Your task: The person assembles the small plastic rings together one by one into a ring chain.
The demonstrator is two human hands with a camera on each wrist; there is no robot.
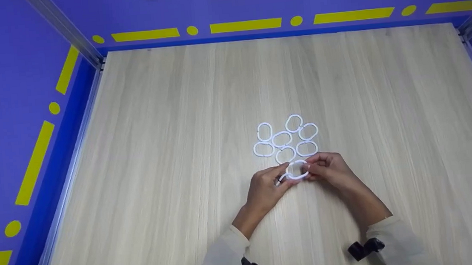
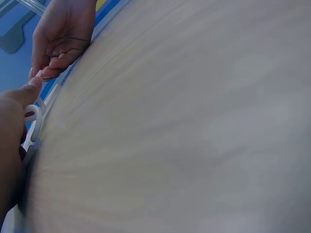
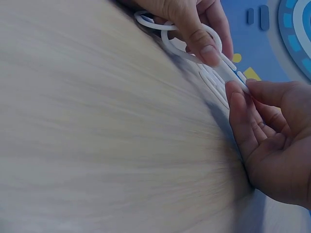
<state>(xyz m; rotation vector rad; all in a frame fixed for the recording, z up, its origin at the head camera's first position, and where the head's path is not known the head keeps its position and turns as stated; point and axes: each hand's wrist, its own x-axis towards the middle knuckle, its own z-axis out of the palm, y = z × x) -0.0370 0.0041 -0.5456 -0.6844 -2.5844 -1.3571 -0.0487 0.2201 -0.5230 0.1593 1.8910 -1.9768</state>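
Note:
Both hands hold white plastic shower curtain rings just above the table, near its middle. My left hand [image 1: 265, 188] pinches the left side of one oval ring [image 1: 299, 178], and a second ring [image 1: 282, 177] hangs against it, apparently linked, partly covered by the fingers. On the other side, my right hand [image 1: 332, 170] pinches the first ring's right edge between thumb and fingers. The right wrist view shows the right hand [image 3: 277, 131] gripping a ring end, with a looped ring [image 3: 219, 42] by the left thumb. In the left wrist view, curved rings [image 2: 38, 121] show beside the left hand.
Several loose white rings, each with a small gap, lie in a cluster just beyond the hands, among them an upper-left ring [image 1: 271, 133] and a right one [image 1: 317, 147]. Blue panels [image 1: 250, 7] with yellow marks border the wood-grain table [image 1: 168, 134].

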